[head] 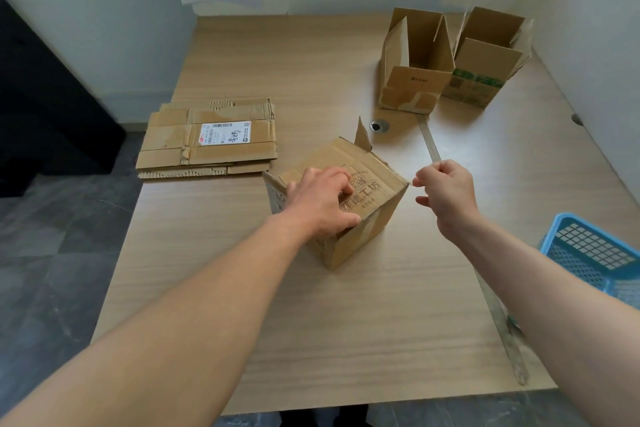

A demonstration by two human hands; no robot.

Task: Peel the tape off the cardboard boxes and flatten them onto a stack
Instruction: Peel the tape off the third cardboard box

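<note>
- The cardboard box [349, 204] with printed characters sits on the table [311, 322] directly under the left hand [322, 201], one flap sticking up at its far corner.
- The left hand holds the box down, fingers bent onto its top and thumb hooked over the near edge.
- The right hand [446, 194], just right of the box and not touching it, is closed in a pinch on a strip of clear tape [429, 142].
- The tape runs away from this hand across the table, and more of it shows below the right forearm.
- A stack of flattened cardboard [207, 139] lies beyond and left of the left hand.
- Well beyond the right hand stand a plain open box [412, 83] and a green-printed open box [478, 87], touching.
- A blue basket [588, 253] sits right of the right forearm.
</note>
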